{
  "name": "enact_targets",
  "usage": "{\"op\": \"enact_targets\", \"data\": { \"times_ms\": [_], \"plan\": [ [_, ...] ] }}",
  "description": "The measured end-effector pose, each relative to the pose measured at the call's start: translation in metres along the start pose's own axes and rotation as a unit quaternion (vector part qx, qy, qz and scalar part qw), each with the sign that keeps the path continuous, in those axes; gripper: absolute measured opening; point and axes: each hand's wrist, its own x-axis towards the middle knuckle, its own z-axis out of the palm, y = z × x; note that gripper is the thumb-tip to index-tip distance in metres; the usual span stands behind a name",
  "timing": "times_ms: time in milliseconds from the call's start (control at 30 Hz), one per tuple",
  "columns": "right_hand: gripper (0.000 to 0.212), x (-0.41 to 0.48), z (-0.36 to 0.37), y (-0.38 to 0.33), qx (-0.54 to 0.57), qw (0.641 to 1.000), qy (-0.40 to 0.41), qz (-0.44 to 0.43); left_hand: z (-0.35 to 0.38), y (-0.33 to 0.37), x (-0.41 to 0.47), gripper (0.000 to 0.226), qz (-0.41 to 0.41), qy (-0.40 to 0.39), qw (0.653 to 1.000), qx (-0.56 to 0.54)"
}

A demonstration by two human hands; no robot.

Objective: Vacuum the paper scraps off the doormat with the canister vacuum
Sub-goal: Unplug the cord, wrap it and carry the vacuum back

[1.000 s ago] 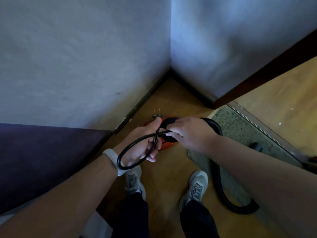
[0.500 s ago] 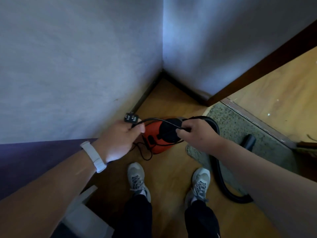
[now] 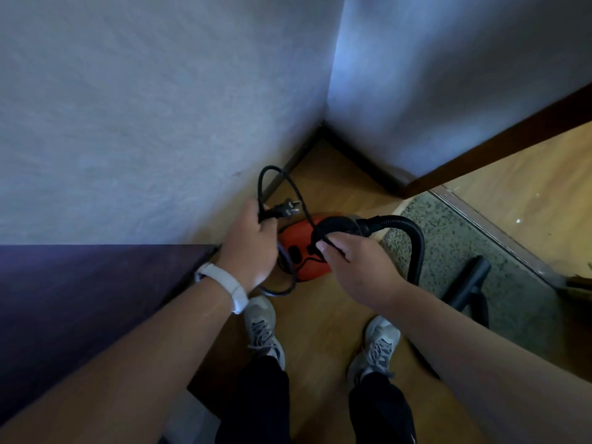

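Our left hand grips the power cord near its plug; our right hand pinches the cord above the red canister vacuum, which sits on the floor beside the doormat.

The left hand grips the black power cord just behind its plug, a loop arching above. The right hand pinches the cord over the red canister vacuum, whose hose curves over the speckled doormat.
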Motion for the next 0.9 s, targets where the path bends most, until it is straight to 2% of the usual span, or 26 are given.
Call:
{"op": "enact_targets", "data": {
  "times_ms": [100,200,300,367,500,633,767,833,900],
  "plan": [
    [0.04,0.004,0.007,-0.01,-0.057,0.996,-0.019,-0.061,0.025,0.012,0.0,0.012,-0.061,-0.009,0.992,-0.111],
    [0.036,0.009,0.013,-0.009,-0.107,0.991,-0.029,-0.071,0.039,0.02,0.007,0.009,-0.1,-0.01,0.975,-0.199],
    [0.032,0.006,0.015,-0.004,-0.09,0.992,-0.034,-0.083,0.044,0.026,0.016,0.015,-0.145,-0.012,0.953,-0.266],
    [0.034,0.004,0.014,0.002,-0.067,0.994,-0.041,-0.073,0.044,0.03,0.021,0.014,-0.153,-0.049,0.943,-0.292],
    [0.035,-0.001,0.006,0.021,0.003,0.998,-0.06,-0.018,0.031,0.032,0.024,0.023,-0.072,-0.108,0.97,-0.206],
    [0.036,-0.002,-0.004,0.036,0.013,0.996,-0.091,0.005,0.011,0.014,0.042,0.026,-0.066,-0.073,0.976,-0.194],
    [0.041,0.016,-0.014,0.064,-0.063,0.985,-0.153,0.052,-0.019,-0.006,0.061,0.025,-0.031,-0.043,0.99,-0.13],
    [0.04,0.023,-0.018,0.079,-0.04,0.981,-0.154,0.112,-0.028,-0.021,0.07,0.033,-0.01,-0.04,0.997,-0.058],
    [0.04,0.029,-0.017,0.086,0.003,0.978,-0.139,0.155,-0.023,-0.035,0.075,0.031,0.008,-0.07,0.997,0.036]
  ]
}}
